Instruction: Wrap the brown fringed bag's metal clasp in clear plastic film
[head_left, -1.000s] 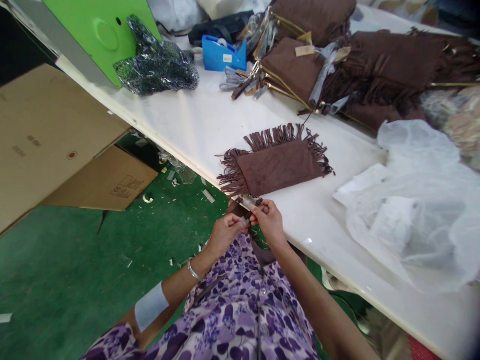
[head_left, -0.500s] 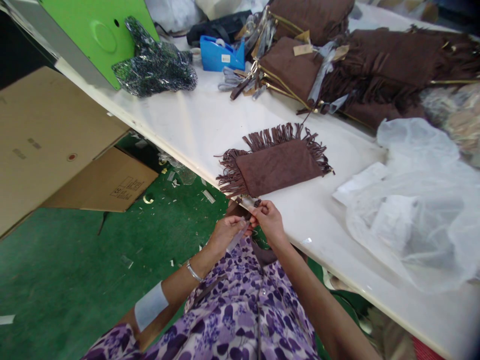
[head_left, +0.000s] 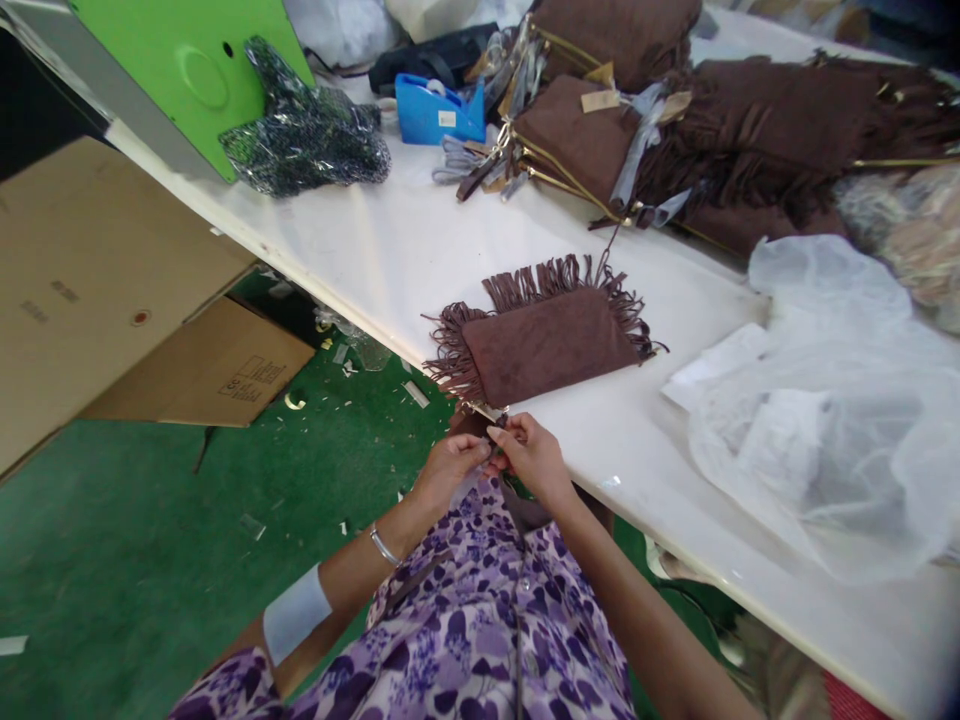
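Note:
A brown suede-like pouch [head_left: 551, 345] with long fringe lies near the table's front edge. At its near left corner hang metal fittings and a dark brown strap [head_left: 496, 424], partly hidden by my fingers. My right hand [head_left: 534, 458] is closed in a pinch on this strap, just off the edge. Close beside it, my left hand [head_left: 448, 470] pinches a thin translucent plastic strip [head_left: 463, 490], which trails below the fingers. Whether the strip still touches the strap, I cannot tell.
More brown fringed pouches [head_left: 780, 120] are heaped at the back right. A blue tape dispenser [head_left: 439, 110] and a crumpled dark plastic bundle [head_left: 307, 140] stand behind. Clear plastic bags [head_left: 825, 430] cover the right side. Cardboard boxes [head_left: 112, 260] stand left, above the littered green floor.
The clear plastic over the pouch's fittings has come away from them, leaving the dark strap showing between my fingers. Both hands stay close together below the pouch, which has shifted slightly.

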